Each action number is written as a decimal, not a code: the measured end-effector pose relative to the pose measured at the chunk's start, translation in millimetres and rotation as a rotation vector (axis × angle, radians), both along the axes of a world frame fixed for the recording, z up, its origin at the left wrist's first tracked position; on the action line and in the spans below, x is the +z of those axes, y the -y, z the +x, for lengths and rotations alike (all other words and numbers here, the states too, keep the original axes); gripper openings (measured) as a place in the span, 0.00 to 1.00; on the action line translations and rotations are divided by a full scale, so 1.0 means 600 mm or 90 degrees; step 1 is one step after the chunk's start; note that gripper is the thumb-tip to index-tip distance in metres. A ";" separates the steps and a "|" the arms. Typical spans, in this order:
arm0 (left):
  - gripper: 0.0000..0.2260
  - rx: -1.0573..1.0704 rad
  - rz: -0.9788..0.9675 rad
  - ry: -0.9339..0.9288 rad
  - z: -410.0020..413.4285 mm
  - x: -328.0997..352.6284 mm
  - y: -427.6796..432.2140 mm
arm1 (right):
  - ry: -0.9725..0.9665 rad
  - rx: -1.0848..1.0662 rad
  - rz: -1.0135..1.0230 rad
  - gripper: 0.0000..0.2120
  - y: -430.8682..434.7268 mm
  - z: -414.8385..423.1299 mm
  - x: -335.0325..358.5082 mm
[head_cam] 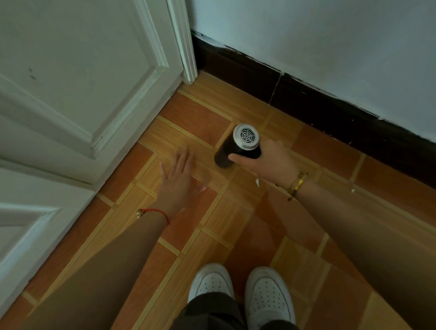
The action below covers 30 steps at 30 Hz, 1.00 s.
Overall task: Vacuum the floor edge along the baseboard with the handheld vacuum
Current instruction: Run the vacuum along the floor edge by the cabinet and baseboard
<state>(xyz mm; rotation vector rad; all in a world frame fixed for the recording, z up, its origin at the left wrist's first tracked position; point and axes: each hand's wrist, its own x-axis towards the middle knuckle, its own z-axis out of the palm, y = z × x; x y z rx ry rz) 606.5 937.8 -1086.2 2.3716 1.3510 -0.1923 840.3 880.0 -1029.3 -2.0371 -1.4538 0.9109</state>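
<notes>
- Right hand [270, 161] wrapped around the handheld vacuum [238, 145], thumb across the near side of the dark body, other fingers curled behind it.
- Vacuum held above the floor [241, 227], silver vented end cap tilted up toward the camera, dark lower end pointing down at the tiles; whether that end touches the floor cannot be told.
- Positioned near the corner where the door [66, 84] meets the wall [331, 30], close to the baseboard [323, 102] but apart from it, a strip of tile between.
- Left hand [179, 180] open and empty, fingers spread and extended forward, palm down over the floor, just left of the vacuum and not touching it; slightly blurred.
- Red string bracelet [156, 212] on the left wrist, gold bracelet [298, 183] on the right wrist.
- Dark baseboard running along the foot of the pale wall, from the white door frame [187, 52] toward the right edge, its top line ragged with chipped paint.
- Orange and wood-pattern tiles with thin striped bands covering the floor.
- Small white flecks [257, 182] lying on the floor just beneath the right wrist and further right near the baseboard.
- Two white shoes [267, 297] at the near edge of the floor, toes pointing toward the corner, dark trouser legs [211, 318] above them.
</notes>
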 end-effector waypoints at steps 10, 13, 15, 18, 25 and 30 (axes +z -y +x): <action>0.43 0.095 0.010 -0.040 -0.112 0.012 0.016 | -0.108 0.032 0.058 0.20 -0.102 -0.102 -0.013; 0.42 0.146 0.001 -0.034 -0.153 0.020 0.031 | -0.100 0.059 0.074 0.25 -0.143 -0.139 -0.018; 0.41 0.175 -0.012 -0.037 -0.177 0.025 0.041 | -0.094 0.069 0.109 0.26 -0.164 -0.167 -0.021; 0.41 0.207 -0.023 -0.036 -0.205 0.027 0.058 | -0.078 0.062 0.153 0.28 -0.178 -0.212 -0.027; 0.41 0.266 -0.037 -0.036 -0.245 0.021 0.089 | -0.097 0.105 0.161 0.27 -0.154 -0.299 -0.053; 0.41 0.285 -0.034 -0.043 -0.250 0.019 0.102 | -0.089 0.167 0.156 0.25 -0.128 -0.334 -0.066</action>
